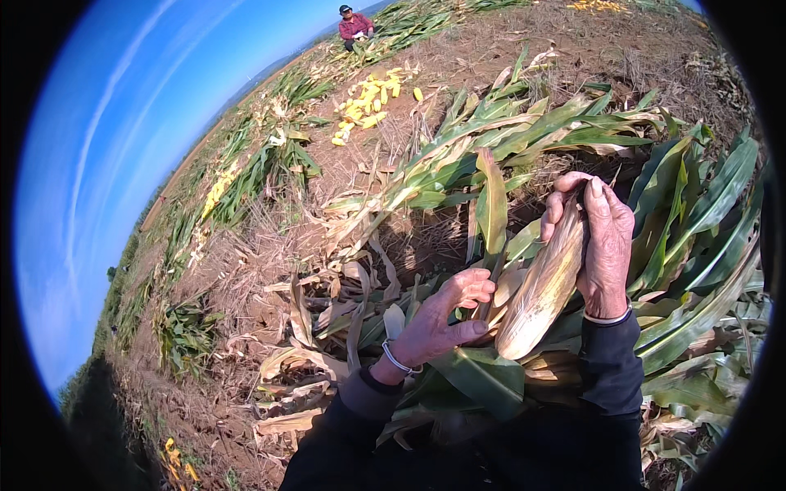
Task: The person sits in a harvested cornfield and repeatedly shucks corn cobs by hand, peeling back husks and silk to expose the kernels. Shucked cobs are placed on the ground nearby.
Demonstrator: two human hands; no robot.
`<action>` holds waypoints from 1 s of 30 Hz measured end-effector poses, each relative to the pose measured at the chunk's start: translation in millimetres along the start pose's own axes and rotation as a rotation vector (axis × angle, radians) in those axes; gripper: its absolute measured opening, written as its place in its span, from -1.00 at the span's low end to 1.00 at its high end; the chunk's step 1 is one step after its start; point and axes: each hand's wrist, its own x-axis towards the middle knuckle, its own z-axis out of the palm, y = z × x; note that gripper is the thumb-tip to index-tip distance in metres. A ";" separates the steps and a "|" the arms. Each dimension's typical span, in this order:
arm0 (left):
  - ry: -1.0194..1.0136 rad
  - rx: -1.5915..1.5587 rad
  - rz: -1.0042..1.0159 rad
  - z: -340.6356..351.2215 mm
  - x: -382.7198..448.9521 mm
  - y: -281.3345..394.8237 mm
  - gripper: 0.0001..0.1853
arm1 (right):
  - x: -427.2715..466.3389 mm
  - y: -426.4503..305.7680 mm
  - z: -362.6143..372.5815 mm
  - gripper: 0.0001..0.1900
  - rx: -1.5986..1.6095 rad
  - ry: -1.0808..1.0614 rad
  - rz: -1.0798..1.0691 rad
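An ear of corn in its dry, pale husk point(543, 282) lies slantwise in front of me, its tip end up and the blunt end toward my body. My right hand point(605, 239) grips its upper end, with thumb and fingers around the darker tip. Left of the ear is my left hand point(451, 313), its fingers apart and slightly curled, beside some husk leaves; no ear is in it. A broad green corn leaf point(482, 377) lies below the hands. Both wrists wear light bangles.
Cut corn stalks with green leaves point(694, 202) lie at the right, more stalks point(454, 166) ahead. Husked yellow corn ears point(368, 101) form a heap on the soil, with another row of ears point(218, 190) farther left. A person in a red checked shirt point(355, 26) sits in the distance.
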 end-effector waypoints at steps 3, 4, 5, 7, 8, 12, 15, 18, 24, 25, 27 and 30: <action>-0.047 -0.216 -0.106 54.7 3.3 -6.2 -0.22 | -14.6 8.2 21.8 -0.65 0.196 -0.079 0.149; -0.016 -0.298 -0.158 63.9 -0.1 -14.6 -0.26 | -14.5 13.2 21.0 -0.65 0.173 -0.091 0.164; 0.015 -0.317 -0.174 68.5 -3.0 -21.7 -0.26 | -13.7 20.5 17.6 -0.65 0.149 -0.104 0.180; 0.085 -0.355 -0.198 68.6 -5.9 -38.6 -0.28 | -7.4 45.0 7.8 -0.72 0.133 -0.110 0.204; 0.102 -0.398 -0.242 69.5 -4.8 -42.7 -0.37 | -7.2 49.1 -0.2 -0.73 -0.026 -0.041 0.226; 0.159 -0.323 -0.202 58.9 -12.6 -57.1 -0.36 | -7.1 55.7 -13.6 -0.68 -0.451 -0.035 0.225; 0.179 -0.120 -0.196 53.5 -17.6 -31.5 -0.31 | -6.0 45.0 -9.6 -0.62 -0.446 -0.078 0.182; 0.175 0.006 -0.122 45.8 -20.4 -45.2 -0.30 | -11.2 32.7 -3.9 -0.62 -0.623 -0.092 0.118; 0.062 -0.377 -0.179 45.1 -21.4 -68.7 -0.38 | -9.3 38.9 -10.6 -0.67 -0.662 -0.198 0.182; 0.051 -0.384 -0.181 43.7 -22.8 -66.7 -0.38 | -9.5 39.7 -8.4 -0.68 -0.535 -0.225 0.209; 0.040 -0.389 -0.179 41.9 -25.5 -65.4 -0.39 | -10.6 41.1 -1.3 -0.69 -0.621 -0.213 0.108; 0.062 -0.370 -0.143 41.5 -24.1 -68.6 -0.47 | -11.8 50.0 1.4 -0.64 -0.754 -0.164 -0.019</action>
